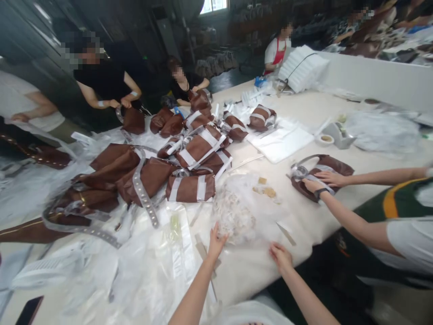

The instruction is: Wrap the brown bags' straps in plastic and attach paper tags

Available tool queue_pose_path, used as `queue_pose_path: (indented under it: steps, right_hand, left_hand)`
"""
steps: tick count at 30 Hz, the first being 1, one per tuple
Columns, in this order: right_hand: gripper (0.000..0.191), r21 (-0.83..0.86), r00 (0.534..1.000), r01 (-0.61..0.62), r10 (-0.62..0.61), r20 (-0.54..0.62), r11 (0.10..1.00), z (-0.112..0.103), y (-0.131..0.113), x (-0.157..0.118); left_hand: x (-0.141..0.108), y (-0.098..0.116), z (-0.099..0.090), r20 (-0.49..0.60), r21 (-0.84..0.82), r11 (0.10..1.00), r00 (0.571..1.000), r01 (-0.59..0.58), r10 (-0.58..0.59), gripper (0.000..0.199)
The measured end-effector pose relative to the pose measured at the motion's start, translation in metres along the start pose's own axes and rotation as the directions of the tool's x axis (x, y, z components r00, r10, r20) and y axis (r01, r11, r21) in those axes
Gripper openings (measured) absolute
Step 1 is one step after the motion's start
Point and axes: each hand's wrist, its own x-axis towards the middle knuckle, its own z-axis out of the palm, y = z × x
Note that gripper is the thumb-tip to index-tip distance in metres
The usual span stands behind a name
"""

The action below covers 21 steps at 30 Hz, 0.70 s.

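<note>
A clear plastic bag [235, 214] filled with small whitish pieces lies on the white table [237, 277] in front of me. At the bag's lower left edge is my left hand [217, 239], its thumb and fingers apart. My right hand [280, 256] is at the lower right edge of the plastic, fingers curled together; whether they pinch the film is too small to tell. A flat pointed strip [286, 234] lies just above my right hand. Beyond the bag sits a brown handbag [191, 188] with pale wrapped straps.
Several brown bags [152, 178] are heaped at the left. A person at the right rests both hands on another brown bag [338, 165]. White foam sheets [282, 142], a tape dispenser [341, 135] and loose plastic lie around. A phone [29, 310] is at lower left; other people work beyond.
</note>
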Motion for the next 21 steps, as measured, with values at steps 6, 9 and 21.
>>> queue_pose_path:
  steps: [6, 9, 21]
  right_hand:
    - [0.044, 0.095, 0.998, -0.019, 0.013, 0.066, 0.995, 0.024, -0.008, 0.027]
    - [0.05, 0.107, 0.999, 0.006, -0.011, 0.047, 0.994, 0.031, 0.001, 0.036]
    - [0.045, -0.026, 0.994, 0.103, -0.101, 0.042, 0.994, 0.024, 0.012, 0.039]
  left_hand:
    - [0.099, 0.076, -0.007, 0.004, 0.261, 0.958, 0.993, -0.118, 0.121, 0.051]
    - [0.142, 0.112, -0.025, -0.109, 0.387, 0.913, 0.977, -0.13, 0.185, 0.041]
    - [0.21, 0.156, -0.032, -0.111, 0.544, 0.806, 0.933, -0.231, 0.342, 0.031]
